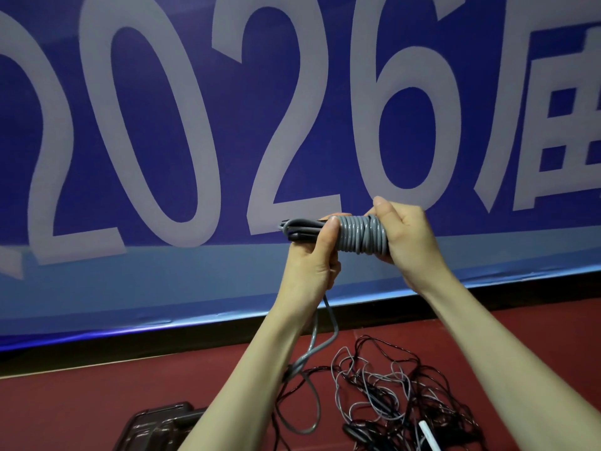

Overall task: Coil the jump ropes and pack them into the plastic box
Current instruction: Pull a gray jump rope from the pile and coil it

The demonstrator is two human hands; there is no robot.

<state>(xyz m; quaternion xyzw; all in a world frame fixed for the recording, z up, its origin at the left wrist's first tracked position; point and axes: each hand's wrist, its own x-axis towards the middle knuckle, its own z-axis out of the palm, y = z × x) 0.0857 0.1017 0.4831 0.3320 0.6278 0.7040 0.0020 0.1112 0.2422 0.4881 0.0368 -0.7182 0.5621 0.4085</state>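
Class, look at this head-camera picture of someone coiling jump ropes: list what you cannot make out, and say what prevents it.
- Plastic box: cut off by the bottom edge and hidden partly by the left forearm; contents unclear.
- Grey rope: both the left hand and right hand cover the bundle's ends; handles mostly hidden.
- Rope pile: too tangled to count ropes, cut off below.
- Banner: its text runs past the frame edges.
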